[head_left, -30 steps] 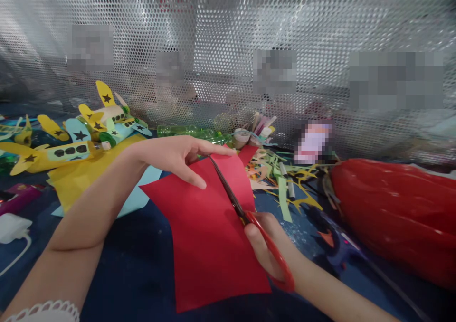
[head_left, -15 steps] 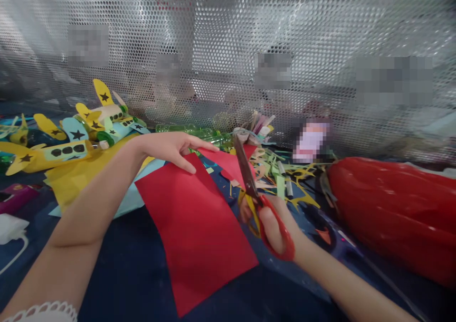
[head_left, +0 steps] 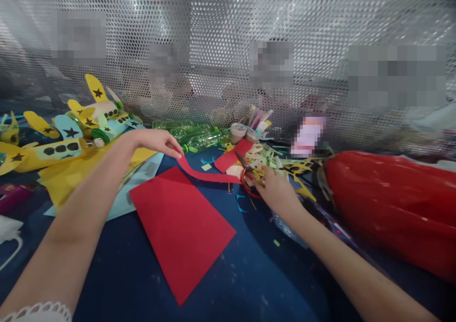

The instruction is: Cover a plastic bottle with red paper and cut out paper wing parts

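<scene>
Between finger and thumb, my left hand (head_left: 164, 144) pinches one end of a narrow red paper strip (head_left: 204, 175). The strip sags across to my right hand (head_left: 272, 186), where its other end meets the scissors. Those scissors (head_left: 247, 166), with dark blades and red and yellow on the handles, are in my right hand, blades pointing up and left. On the table below lies a large red paper sheet (head_left: 181, 236), flat and apart from both hands. A shorter red paper piece (head_left: 233, 155) rests just beyond the scissors.
Yellow bottle airplanes (head_left: 62, 148) stand at the left beside yellow paper (head_left: 60, 179) and light blue paper (head_left: 142, 189). Green bottles (head_left: 203, 139) lie behind my hands. Paper scraps (head_left: 299, 167) and a big shiny red object (head_left: 388, 208) are at the right, before a perforated metal screen (head_left: 221, 37).
The large red sheet now lies flat on the table, out of my left hand, which holds the red strip instead. My right hand with the scissors has moved slightly up, its blades tilted further left.
</scene>
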